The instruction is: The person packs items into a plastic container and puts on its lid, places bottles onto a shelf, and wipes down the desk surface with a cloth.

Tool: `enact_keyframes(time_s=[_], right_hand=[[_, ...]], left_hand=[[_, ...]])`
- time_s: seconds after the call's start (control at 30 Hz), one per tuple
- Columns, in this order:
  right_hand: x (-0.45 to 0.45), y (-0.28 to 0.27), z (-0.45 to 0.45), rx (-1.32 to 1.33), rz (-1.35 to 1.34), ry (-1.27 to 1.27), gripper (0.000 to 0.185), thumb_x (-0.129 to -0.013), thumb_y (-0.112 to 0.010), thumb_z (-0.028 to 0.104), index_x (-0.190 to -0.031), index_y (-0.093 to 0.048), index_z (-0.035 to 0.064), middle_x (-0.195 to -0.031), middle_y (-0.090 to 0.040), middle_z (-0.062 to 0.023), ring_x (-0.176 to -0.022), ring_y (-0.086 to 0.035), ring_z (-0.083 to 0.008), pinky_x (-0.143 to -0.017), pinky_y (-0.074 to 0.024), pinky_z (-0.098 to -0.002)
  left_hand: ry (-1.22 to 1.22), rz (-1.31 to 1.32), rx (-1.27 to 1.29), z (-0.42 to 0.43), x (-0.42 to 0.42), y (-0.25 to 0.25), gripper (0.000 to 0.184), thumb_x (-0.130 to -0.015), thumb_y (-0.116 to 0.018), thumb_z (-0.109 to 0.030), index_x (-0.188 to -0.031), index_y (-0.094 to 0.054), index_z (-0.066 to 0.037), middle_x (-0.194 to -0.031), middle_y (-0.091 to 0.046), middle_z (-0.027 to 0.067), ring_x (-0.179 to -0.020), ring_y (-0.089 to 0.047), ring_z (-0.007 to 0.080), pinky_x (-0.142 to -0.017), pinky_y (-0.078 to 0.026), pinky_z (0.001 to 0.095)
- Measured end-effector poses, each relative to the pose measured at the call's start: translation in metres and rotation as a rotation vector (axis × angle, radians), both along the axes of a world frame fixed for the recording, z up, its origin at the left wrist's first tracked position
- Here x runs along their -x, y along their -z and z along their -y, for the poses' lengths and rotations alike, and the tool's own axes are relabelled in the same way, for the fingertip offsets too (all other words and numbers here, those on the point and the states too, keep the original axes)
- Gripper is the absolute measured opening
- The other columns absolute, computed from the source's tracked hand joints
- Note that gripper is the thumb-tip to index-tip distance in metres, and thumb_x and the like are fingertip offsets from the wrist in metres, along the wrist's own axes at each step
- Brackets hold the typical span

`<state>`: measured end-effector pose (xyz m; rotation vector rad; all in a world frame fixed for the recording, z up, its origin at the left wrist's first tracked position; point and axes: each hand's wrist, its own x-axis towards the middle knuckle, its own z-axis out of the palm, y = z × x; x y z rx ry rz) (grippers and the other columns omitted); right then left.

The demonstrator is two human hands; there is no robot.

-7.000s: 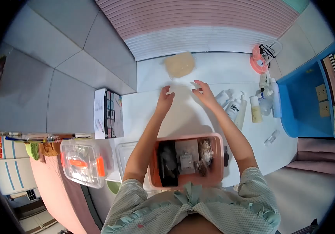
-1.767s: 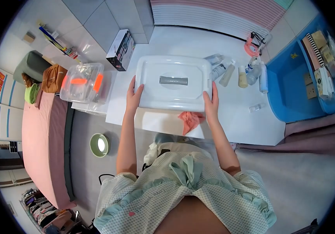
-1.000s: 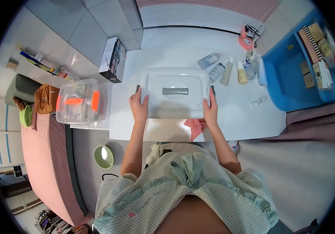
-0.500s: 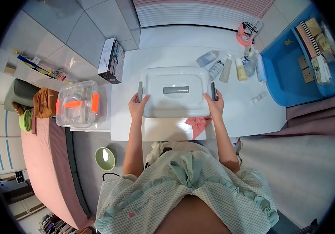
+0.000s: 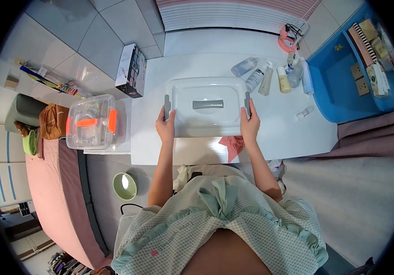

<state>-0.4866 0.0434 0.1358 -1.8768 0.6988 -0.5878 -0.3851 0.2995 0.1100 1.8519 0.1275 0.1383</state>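
In front of me on the white table stands a white lidded storage box (image 5: 208, 123) with a grey handle on its lid. My left hand (image 5: 165, 126) grips its left side, thumb on top, fingers at the grey left latch (image 5: 167, 104). On the opposite side my right hand (image 5: 250, 123) holds the edge the same way, its fingers against the right latch (image 5: 247, 103). Both latches lie along the lid's rim. A crumpled pink cloth (image 5: 232, 147) rests on the table by the box's near right corner, below my right hand.
Several bottles (image 5: 266, 81) stand or lie behind the box to the right. A blue bin (image 5: 327, 98) sits at the far right. To the left are a boxed item (image 5: 131, 71) and a clear box with orange latches (image 5: 80, 133). A green bowl (image 5: 133, 190) is on the floor.
Both hands have shifted slightly inward, their fingers now over the latches. The right latch has turned from standing outward to lying against the lid's rim.
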Motion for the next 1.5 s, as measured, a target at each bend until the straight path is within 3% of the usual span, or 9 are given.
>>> enact_keyframes(time_s=[0.23, 0.4, 0.77, 0.93, 1.03, 1.17, 1.27, 1.4, 1.5], right_hand=[[0.012, 0.038, 0.009, -0.262, -0.073, 0.021, 0.046, -0.083, -0.064, 0.027, -0.117, -0.049, 0.0002, -0.104, -0.058, -0.0128, -0.093, -0.056, -0.0228, -0.084, -0.0425, -0.03], [0.016, 0.019, 0.016, -0.55, 0.003, -0.108, 0.039, -0.08, -0.068, 0.024, -0.107, -0.049, 0.0024, -0.09, -0.055, -0.005, -0.08, -0.051, -0.0126, -0.073, -0.0426, -0.0256], [-0.045, 0.01, 0.006, -0.518, 0.051, -0.227, 0.032, -0.075, -0.074, 0.019, -0.096, -0.054, 0.0048, -0.075, -0.036, 0.0066, -0.066, -0.031, -0.0045, -0.058, -0.028, -0.0185], [-0.119, 0.024, 0.038, -0.55, 0.174, -0.293, 0.033, -0.074, -0.074, 0.016, -0.096, -0.053, 0.0036, -0.076, -0.042, 0.0056, -0.067, -0.037, -0.0041, -0.059, -0.0313, -0.0183], [-0.157, 0.009, 0.058, -0.498, 0.216, -0.327, 0.035, -0.075, -0.073, 0.013, -0.1, -0.051, 0.0024, -0.085, -0.054, 0.0007, -0.075, -0.048, -0.0052, -0.066, -0.0388, -0.0187], [-0.201, -0.003, 0.085, -0.568, 0.178, -0.277, 0.041, -0.075, -0.072, 0.01, -0.108, -0.048, 0.0016, -0.091, -0.056, -0.001, -0.08, -0.052, -0.0073, -0.072, -0.0422, -0.0204], [-0.236, 0.0, 0.105, -0.486, 0.194, -0.242, 0.042, -0.075, -0.073, 0.012, -0.108, -0.049, 0.0012, -0.089, -0.054, 0.0001, -0.078, -0.05, -0.007, -0.069, -0.0408, -0.02], [-0.285, 0.028, 0.133, -0.412, 0.17, -0.208, 0.044, -0.073, -0.075, 0.016, -0.106, -0.05, 0.0012, -0.086, -0.051, 0.0019, -0.074, -0.044, -0.0055, -0.063, -0.0372, -0.0189], [-0.318, 0.034, 0.138, -0.422, 0.189, -0.216, 0.045, -0.072, -0.076, 0.018, -0.104, -0.051, 0.0012, -0.083, -0.048, 0.0029, -0.071, -0.042, -0.0046, -0.06, -0.035, -0.0185]], left_hand=[[0.017, -0.163, -0.047, -0.004, 0.004, -0.002, 0.046, -0.079, -0.069, -0.027, -0.109, -0.056, 0.005, -0.078, -0.056, 0.0035, -0.07, -0.047, 0.0094, -0.064, -0.04, 0.0227], [0.038, -0.246, 0.324, -0.006, 0.014, -0.004, 0.037, -0.078, -0.072, -0.018, -0.103, -0.054, 0.002, -0.086, -0.059, 0.0039, -0.079, -0.054, 0.0099, -0.071, -0.042, 0.0223], [0.026, -0.156, 0.325, -0.037, -0.045, -0.04, 0.036, -0.072, -0.073, -0.006, -0.103, -0.055, 0.0, -0.095, -0.059, 0.0044, -0.088, -0.054, 0.0109, -0.079, -0.041, 0.0233], [0.08, -0.108, 0.298, -0.008, -0.094, -0.087, 0.051, -0.07, -0.072, -0.006, -0.115, -0.05, 0.0, -0.106, -0.056, 0.0062, -0.099, -0.052, 0.0158, -0.088, -0.039, 0.0281], [0.111, -0.127, 0.295, 0.01, -0.138, -0.078, 0.054, -0.07, -0.072, -0.007, -0.118, -0.047, 0.0, -0.108, -0.056, 0.0066, -0.099, -0.052, 0.0162, -0.088, -0.039, 0.028], [0.324, -0.171, 0.356, 0.035, -0.203, -0.055, 0.068, -0.072, -0.072, -0.016, -0.13, -0.041, 0.001, -0.123, -0.05, 0.0118, -0.117, -0.043, 0.0198, -0.098, -0.033, 0.03], [0.26, -0.074, 0.351, 0.069, -0.239, -0.056, 0.056, -0.072, -0.072, -0.012, -0.121, -0.046, 0.002, -0.111, -0.055, 0.008, -0.101, -0.05, 0.0156, -0.088, -0.038, 0.0266], [0.204, -0.145, 0.248, 0.092, -0.297, -0.031, 0.078, -0.072, -0.074, -0.027, -0.132, -0.036, 0.009, -0.135, -0.041, 0.0201, -0.127, -0.037, 0.0257, -0.104, -0.027, 0.0308], [0.194, -0.131, 0.247, 0.1, -0.335, -0.016, 0.081, -0.073, -0.074, -0.028, -0.132, -0.034, 0.012, -0.138, -0.037, 0.0231, -0.13, -0.033, 0.028, -0.105, -0.025, 0.0318]])
